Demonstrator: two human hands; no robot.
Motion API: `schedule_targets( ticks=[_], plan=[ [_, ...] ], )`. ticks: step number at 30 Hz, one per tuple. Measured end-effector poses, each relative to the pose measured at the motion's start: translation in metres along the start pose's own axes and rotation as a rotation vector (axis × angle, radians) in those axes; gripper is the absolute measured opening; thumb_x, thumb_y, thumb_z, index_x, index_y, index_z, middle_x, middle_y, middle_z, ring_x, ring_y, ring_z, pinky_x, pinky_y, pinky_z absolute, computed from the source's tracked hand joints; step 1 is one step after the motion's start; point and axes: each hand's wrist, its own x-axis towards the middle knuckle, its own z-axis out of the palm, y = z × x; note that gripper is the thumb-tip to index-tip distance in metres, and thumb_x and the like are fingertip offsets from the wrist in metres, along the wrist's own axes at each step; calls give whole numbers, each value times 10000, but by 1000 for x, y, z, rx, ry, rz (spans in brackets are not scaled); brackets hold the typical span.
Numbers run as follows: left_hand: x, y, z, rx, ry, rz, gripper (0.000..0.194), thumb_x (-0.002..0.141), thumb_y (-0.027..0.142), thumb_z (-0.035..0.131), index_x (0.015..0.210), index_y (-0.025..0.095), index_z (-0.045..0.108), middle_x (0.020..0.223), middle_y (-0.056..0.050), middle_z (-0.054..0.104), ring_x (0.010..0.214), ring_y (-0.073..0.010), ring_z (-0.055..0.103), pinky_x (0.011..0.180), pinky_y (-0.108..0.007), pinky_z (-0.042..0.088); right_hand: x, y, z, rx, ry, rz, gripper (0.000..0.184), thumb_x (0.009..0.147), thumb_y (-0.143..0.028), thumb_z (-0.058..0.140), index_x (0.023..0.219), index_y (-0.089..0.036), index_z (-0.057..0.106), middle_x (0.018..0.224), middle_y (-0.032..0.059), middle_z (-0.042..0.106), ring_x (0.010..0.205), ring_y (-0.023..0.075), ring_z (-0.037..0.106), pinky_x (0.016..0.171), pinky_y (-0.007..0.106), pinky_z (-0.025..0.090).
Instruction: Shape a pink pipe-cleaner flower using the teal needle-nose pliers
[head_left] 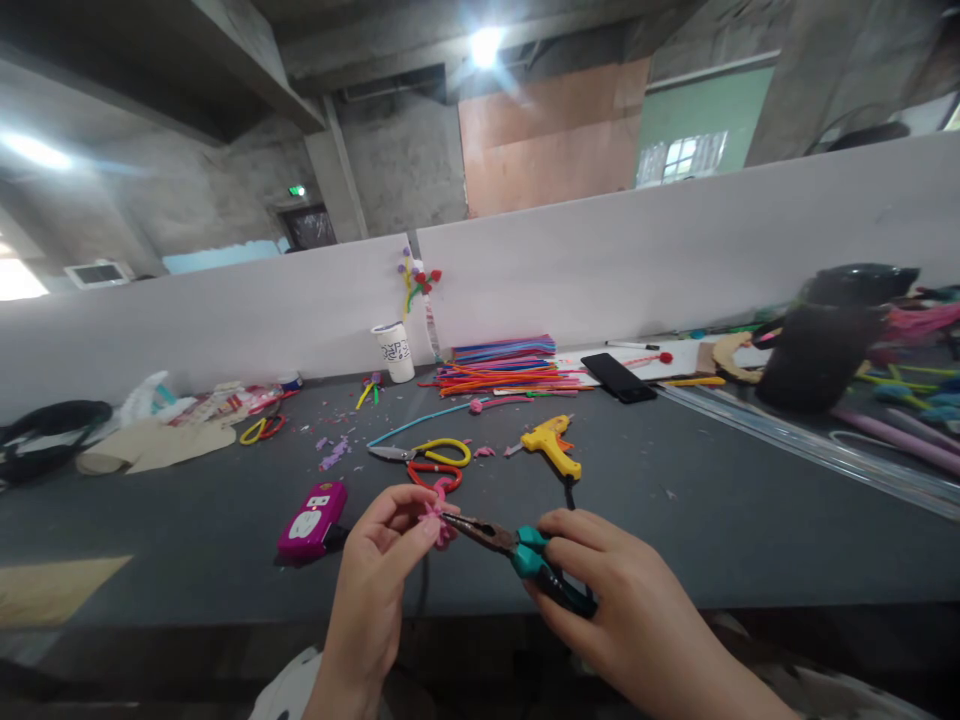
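Observation:
Near the table's front edge, my left hand (390,555) pinches a small pink pipe-cleaner flower (435,525) between thumb and fingers. My right hand (611,570) is wrapped round the green-and-black handles of needle-nose pliers (529,552). The pliers' narrow tips reach the flower and touch it; whether they grip a strand is too small to tell. Just beyond the flower lie scissors (431,460) with one yellow and one red handle loop. A yellow glue gun (553,445) rests on the table to the right of them.
A magenta device (313,520) sits left of my hands. Bundled pipe cleaners (502,370), a paper cup (394,352) and a phone (617,377) are at the back. A black jug (825,340) and clear plastic strips (810,440) occupy the right. A white partition (600,260) stands behind.

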Motion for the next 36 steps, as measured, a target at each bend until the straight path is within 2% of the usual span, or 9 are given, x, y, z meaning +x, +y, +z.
schedule_targets(
  ticks=[12,19,23,30,36],
  plan=[
    [1,1,2,-2,5,1,158,676,238,759,805,171,698,755,-40,747,718,-154,646,675,-227,487,-2,2,2,-10,-10,-17,102,768,-134,595,694,-203,600,835,38,657,721,172,601,617,260,473],
    [2,-3,-1,67,24,24,124,698,238,742,797,180,695,723,-3,709,685,-126,613,648,-200,467,0,4,15,-217,155,-169,147,669,-92,648,694,-209,564,797,26,650,679,173,545,591,266,428],
    [4,-5,0,97,50,31,118,694,244,746,780,183,693,705,12,688,672,-113,591,630,-185,455,0,6,22,-343,200,-219,197,623,-73,661,701,-211,543,799,17,644,657,174,502,580,282,402],
    [3,0,1,31,45,-19,176,675,274,766,799,171,695,710,-9,712,668,-122,605,625,-194,459,2,6,17,-213,205,-184,104,748,-128,611,728,-206,545,875,46,645,753,194,535,666,311,441],
    [1,3,2,-10,44,-31,185,654,270,780,785,168,698,727,-27,734,671,-132,625,630,-201,470,0,7,13,-200,212,-199,103,747,-121,606,711,-204,557,860,51,650,750,197,552,656,312,453]
  ],
)
